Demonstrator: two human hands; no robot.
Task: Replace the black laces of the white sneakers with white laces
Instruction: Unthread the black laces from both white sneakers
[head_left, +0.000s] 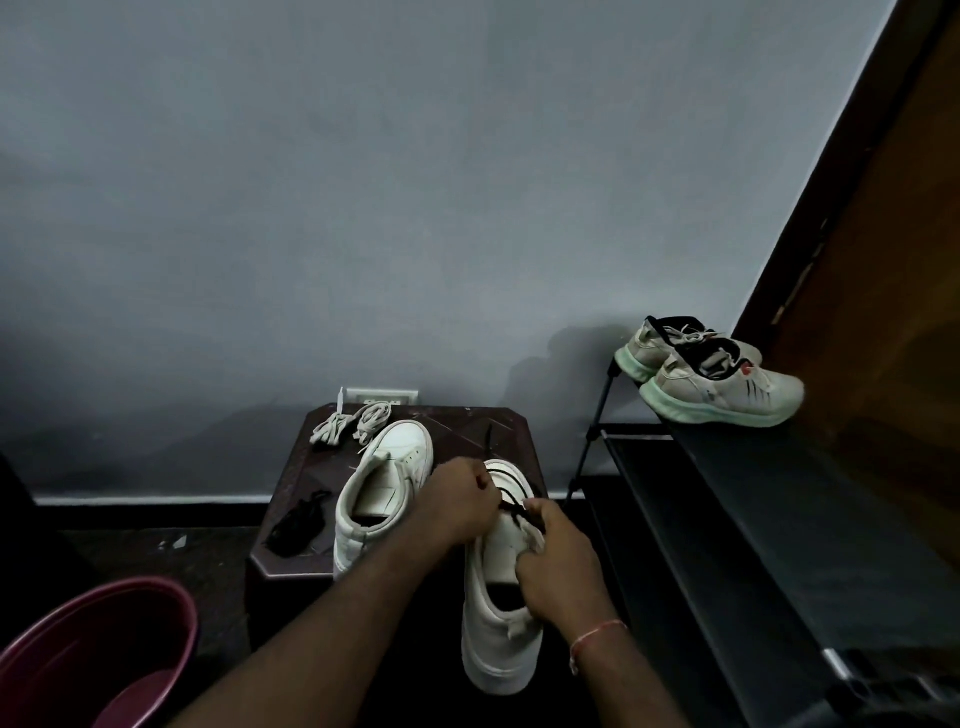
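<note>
The laceless sneaker (384, 483) stands on the dark surface (291, 467), and the nearer sneaker (498, 639) juts off its front edge. The right hand (558, 566) has its grip clamped round that shoe's opening. The left hand (460, 501) pinches the black lace (511, 493), a light, limp cord, probably best taken close to an eyelet. The white laces (348, 423) lie bundled at the far edge, soft and likely to tangle.

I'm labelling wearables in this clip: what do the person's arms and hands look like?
Both forearms are bare, no sleeves in view. The left hand shows no glove or watch. The right hand is ungloved too; a thin reddish thread band circles its wrist.
</note>
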